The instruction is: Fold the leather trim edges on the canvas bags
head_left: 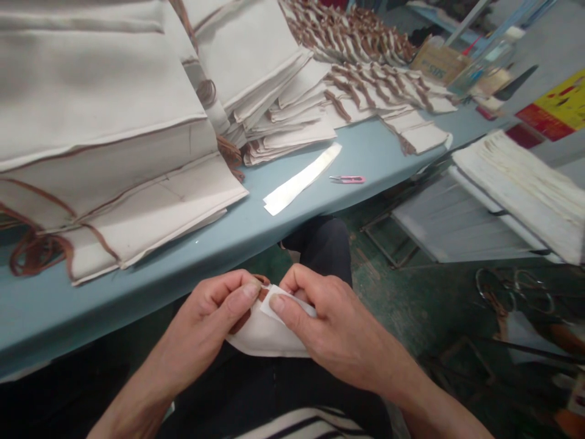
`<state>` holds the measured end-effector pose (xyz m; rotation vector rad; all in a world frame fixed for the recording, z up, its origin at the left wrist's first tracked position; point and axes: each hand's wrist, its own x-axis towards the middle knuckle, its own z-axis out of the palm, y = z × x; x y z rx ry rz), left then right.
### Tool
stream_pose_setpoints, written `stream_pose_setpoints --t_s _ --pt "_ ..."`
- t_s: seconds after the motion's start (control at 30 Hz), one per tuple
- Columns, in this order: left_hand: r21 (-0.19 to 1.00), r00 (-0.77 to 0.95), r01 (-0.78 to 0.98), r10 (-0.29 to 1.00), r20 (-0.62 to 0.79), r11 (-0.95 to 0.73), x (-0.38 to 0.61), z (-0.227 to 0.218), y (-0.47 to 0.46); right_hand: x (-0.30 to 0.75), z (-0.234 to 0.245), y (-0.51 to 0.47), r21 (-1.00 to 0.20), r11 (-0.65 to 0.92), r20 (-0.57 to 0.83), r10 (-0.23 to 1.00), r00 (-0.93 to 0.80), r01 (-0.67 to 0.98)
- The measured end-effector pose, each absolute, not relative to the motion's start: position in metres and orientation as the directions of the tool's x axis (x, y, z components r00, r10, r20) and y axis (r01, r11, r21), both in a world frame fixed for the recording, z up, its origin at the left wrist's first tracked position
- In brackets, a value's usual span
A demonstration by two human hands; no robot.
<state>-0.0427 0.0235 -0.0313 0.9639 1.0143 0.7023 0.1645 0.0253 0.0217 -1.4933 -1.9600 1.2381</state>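
Note:
A cream fabric pouch (267,339) lies over my lap, held between both hands. My left hand (208,314) is closed, its thumb and forefinger pinching a brown cord (241,322) at the pouch's upper left edge. My right hand (340,320) is closed too, its thumb pressing a small white strip (269,307) against the fabric beside the cord. The fingers behind the cloth are hidden. On the table above my hands lie white paper-like strips (299,183) and pink-handled thread snips (349,180); neither hand touches them.
Large cream fabric pieces (100,91) with brown cords cover the left of the blue table (183,268). Behind are stacked cloth (256,55) and rows of brown-edged pieces (365,91). A cloth-laden rack (525,189) stands right, with a clear bottle (503,46) farther back.

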Motion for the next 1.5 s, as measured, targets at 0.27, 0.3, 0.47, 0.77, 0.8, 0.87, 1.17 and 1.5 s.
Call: stream_pose_setpoints --t_s 0.27,0.3,0.47,0.77,0.8,0.87,1.17,1.5 --pt "0.928 0.391 -0.012 0.856 -0.339 0.373 -0.042 -0.025 0.023 0.158 0.029 0.028 -0.818 -0.119 -0.327 0.901 -0.285 0.563" --pt "0.93 0.389 -0.007 0.857 -0.337 0.369 -0.042 -0.025 0.023 0.158 0.028 0.027 -0.819 -0.125 -0.328 0.903 -0.277 0.56" --pt "0.93 0.383 0.001 0.859 -0.34 0.368 -0.042 -0.026 0.021 0.157 0.021 0.025 -0.827 -0.143 -0.333 0.904 -0.269 0.543" --pt "0.928 0.359 0.028 0.862 -0.357 0.372 -0.041 -0.027 0.02 0.149 0.013 0.019 -0.821 -0.178 -0.324 0.928 -0.186 0.543" --pt "0.929 0.357 0.025 0.864 -0.354 0.37 -0.041 -0.027 0.02 0.149 0.012 0.019 -0.822 -0.178 -0.318 0.932 -0.176 0.542" --pt "0.928 0.352 0.017 0.866 -0.354 0.372 -0.041 -0.028 0.019 0.148 0.011 0.019 -0.824 -0.179 -0.31 0.937 -0.163 0.538" --pt "0.935 0.354 0.039 0.87 -0.344 0.354 -0.042 -0.029 0.02 0.146 0.011 0.019 -0.813 -0.157 -0.29 0.944 -0.155 0.561" --pt "0.943 0.34 0.057 0.882 -0.328 0.329 -0.046 -0.036 0.019 0.144 0.009 0.019 -0.747 -0.092 -0.272 0.946 -0.176 0.659"
